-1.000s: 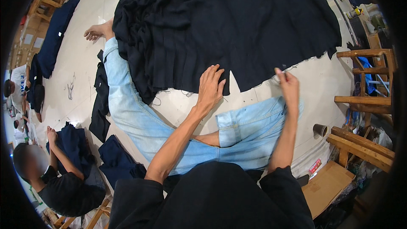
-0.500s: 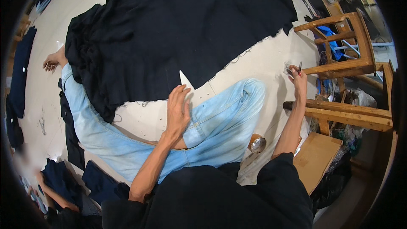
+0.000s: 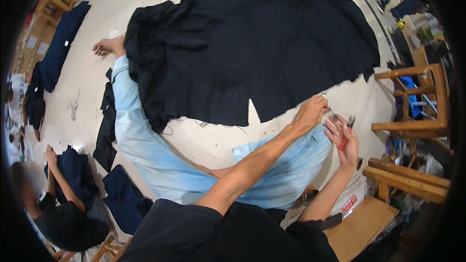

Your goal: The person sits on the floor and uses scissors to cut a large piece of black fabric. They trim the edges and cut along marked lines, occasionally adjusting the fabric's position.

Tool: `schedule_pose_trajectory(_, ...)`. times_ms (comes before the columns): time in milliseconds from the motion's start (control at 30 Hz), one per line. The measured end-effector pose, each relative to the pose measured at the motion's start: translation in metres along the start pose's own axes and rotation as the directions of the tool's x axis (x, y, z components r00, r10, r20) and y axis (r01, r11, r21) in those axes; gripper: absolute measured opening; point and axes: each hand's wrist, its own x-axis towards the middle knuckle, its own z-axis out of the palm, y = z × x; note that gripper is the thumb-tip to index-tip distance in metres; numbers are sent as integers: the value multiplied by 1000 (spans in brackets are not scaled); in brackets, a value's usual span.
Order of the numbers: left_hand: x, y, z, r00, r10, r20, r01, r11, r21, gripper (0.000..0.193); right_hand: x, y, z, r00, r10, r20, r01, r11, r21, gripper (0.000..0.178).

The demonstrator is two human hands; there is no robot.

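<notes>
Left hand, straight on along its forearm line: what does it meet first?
Probably the black cloth, at its frayed edge just beyond the left hand; depth between them is unclear.

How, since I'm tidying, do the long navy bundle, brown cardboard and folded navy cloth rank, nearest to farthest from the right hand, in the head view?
1. Brown cardboard, below the right hand.
2. Folded navy cloth, lower left.
3. Long navy bundle, upper left.

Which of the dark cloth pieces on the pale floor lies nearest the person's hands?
The large black fabric sheet with a frayed edge, just beyond the left hand; the narrow black strip and navy pieces lie farther left.
</notes>
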Motion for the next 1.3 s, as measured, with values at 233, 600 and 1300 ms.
schedule_pose_trajectory(233,-8,-25,-1,953,-302,-22,296,914,276,8,-37,-20,-109,831,-227,-509,-6,910,-415,33)
schedule_pose_trajectory(600,-24,-12,24,982,16,188,-80,936,342,47,-14,-50,-49,609,-551,-571,-9,714,-700,49)
schedule_pose_trajectory(1300,-98,-105,-261,938,-322,-127,256,397,881,96,160,138,186,642,-323,696,718,-66,-693,53)
